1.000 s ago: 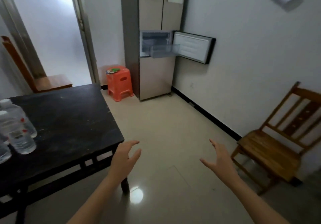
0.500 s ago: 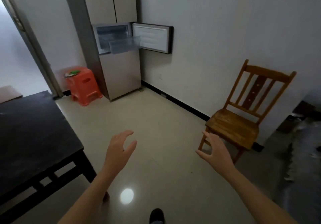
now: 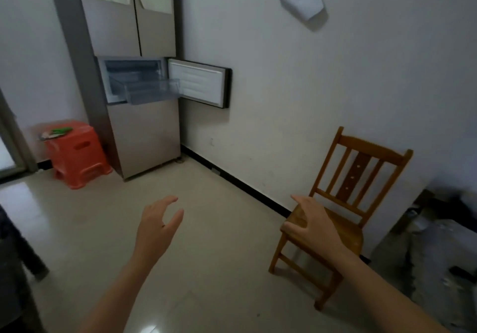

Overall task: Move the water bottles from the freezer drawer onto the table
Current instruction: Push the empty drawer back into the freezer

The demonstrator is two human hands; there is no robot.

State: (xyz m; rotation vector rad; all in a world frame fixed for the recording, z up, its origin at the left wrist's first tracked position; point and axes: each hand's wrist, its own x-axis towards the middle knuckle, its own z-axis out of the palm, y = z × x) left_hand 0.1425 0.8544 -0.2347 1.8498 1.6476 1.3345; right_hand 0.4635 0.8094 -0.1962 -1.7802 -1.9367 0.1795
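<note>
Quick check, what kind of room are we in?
Probably a plain home kitchen or dining room: a tall fridge with its freezer drawer pulled out, a wooden chair, and an orange plastic stool.

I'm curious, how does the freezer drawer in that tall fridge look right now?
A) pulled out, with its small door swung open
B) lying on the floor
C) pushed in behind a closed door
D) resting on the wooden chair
A: the clear drawer juts out from the fridge, and the small door beside it stands wide open.
</note>
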